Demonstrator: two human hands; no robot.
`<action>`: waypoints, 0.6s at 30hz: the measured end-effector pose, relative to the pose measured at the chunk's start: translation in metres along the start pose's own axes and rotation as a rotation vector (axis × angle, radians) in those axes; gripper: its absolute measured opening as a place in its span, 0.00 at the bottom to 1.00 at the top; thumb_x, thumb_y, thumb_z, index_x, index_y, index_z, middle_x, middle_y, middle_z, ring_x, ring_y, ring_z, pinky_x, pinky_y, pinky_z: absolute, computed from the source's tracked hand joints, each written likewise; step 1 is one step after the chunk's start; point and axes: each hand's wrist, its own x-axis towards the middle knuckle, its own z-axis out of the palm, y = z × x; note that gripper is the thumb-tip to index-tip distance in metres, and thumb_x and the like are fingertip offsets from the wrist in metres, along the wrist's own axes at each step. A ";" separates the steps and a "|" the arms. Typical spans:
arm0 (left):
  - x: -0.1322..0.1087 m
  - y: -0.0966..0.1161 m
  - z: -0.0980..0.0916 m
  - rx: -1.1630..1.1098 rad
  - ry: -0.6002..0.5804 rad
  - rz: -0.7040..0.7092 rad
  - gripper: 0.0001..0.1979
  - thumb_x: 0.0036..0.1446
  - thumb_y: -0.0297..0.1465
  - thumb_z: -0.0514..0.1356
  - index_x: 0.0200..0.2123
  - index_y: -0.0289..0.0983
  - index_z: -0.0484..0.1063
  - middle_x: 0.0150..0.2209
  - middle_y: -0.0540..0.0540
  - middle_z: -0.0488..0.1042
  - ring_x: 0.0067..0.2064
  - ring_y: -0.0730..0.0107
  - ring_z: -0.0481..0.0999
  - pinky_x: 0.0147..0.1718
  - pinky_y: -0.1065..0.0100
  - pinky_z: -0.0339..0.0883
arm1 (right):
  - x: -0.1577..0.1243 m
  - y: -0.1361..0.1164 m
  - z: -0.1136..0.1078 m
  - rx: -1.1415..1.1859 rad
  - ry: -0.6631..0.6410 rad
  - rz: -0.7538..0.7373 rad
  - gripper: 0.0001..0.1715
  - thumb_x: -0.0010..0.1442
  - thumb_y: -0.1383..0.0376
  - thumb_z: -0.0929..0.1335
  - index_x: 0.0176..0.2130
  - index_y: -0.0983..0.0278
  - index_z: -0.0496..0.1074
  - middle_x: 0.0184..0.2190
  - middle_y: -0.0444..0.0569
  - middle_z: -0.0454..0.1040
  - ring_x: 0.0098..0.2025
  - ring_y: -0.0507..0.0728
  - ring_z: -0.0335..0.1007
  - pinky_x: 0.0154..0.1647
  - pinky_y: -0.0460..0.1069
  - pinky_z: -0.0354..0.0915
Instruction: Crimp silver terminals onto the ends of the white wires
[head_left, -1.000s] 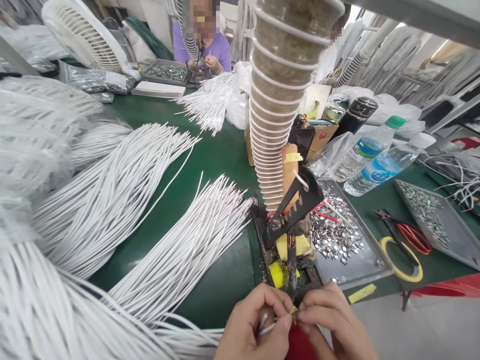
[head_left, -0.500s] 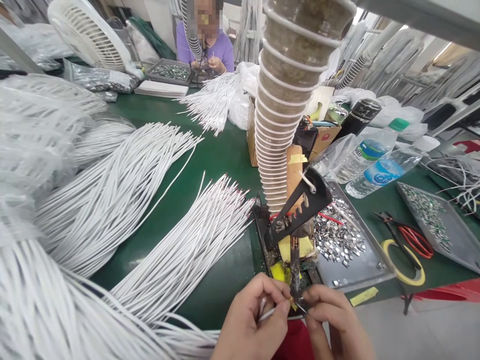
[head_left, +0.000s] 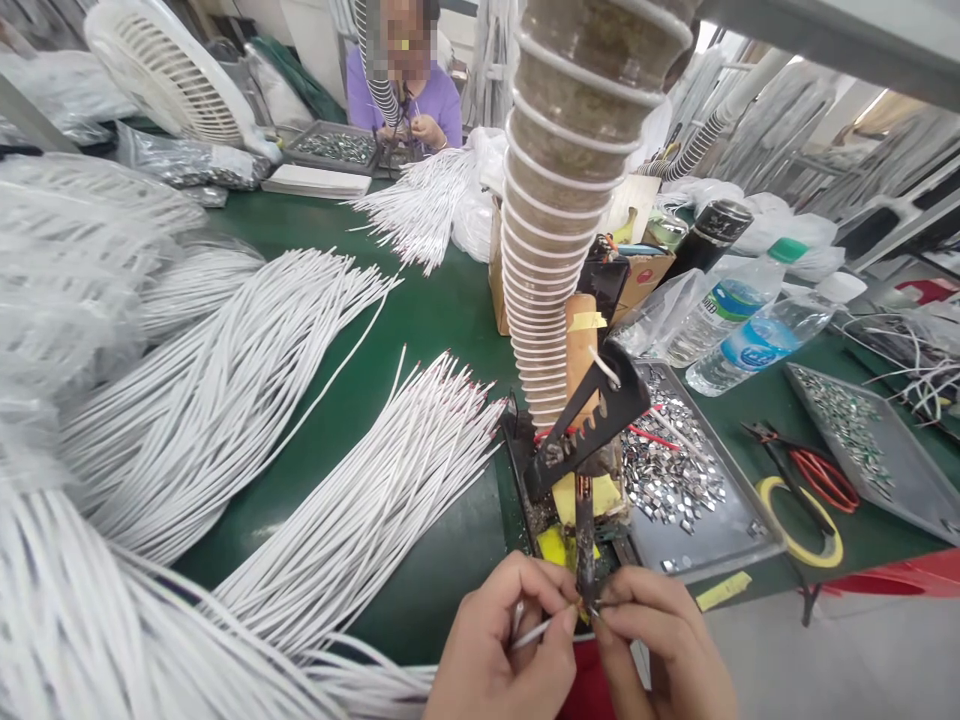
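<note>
My left hand (head_left: 506, 635) is closed in a pinch on a white cable (head_left: 531, 634), whose end points at the tip of a soldering iron (head_left: 585, 545). The iron has a wooden handle and is fixed tip-down in a black metal bracket (head_left: 589, 420). My right hand (head_left: 664, 635) pinches something small at the same tip; the fingers mostly cover it, so its kind cannot be made out. Both sets of fingertips nearly meet below the iron. Yellow sponge pieces (head_left: 553, 546) lie around the stand's base.
Bundles of white cables (head_left: 375, 490) lie at left. A grey tray (head_left: 739, 555) of small metal connectors (head_left: 675, 475) stands right of the iron. Beyond are water bottles (head_left: 757, 345), pliers (head_left: 795, 470) and a tape roll (head_left: 836, 550). A ribbed hose (head_left: 555, 220) hangs overhead. A co-worker (head_left: 446, 100) sits opposite.
My right hand has shifted slightly left, its fingertips now closer to the left hand's and to the iron tip. The camera view has moved a little.
</note>
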 end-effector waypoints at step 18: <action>-0.011 -0.038 -0.009 0.254 -0.152 0.142 0.07 0.63 0.24 0.62 0.33 0.41 0.74 0.40 0.46 0.80 0.39 0.67 0.80 0.40 0.74 0.71 | 0.015 0.022 -0.038 0.114 -0.352 -0.095 0.04 0.67 0.65 0.72 0.44 0.56 0.78 0.29 0.43 0.69 0.28 0.54 0.70 0.26 0.47 0.72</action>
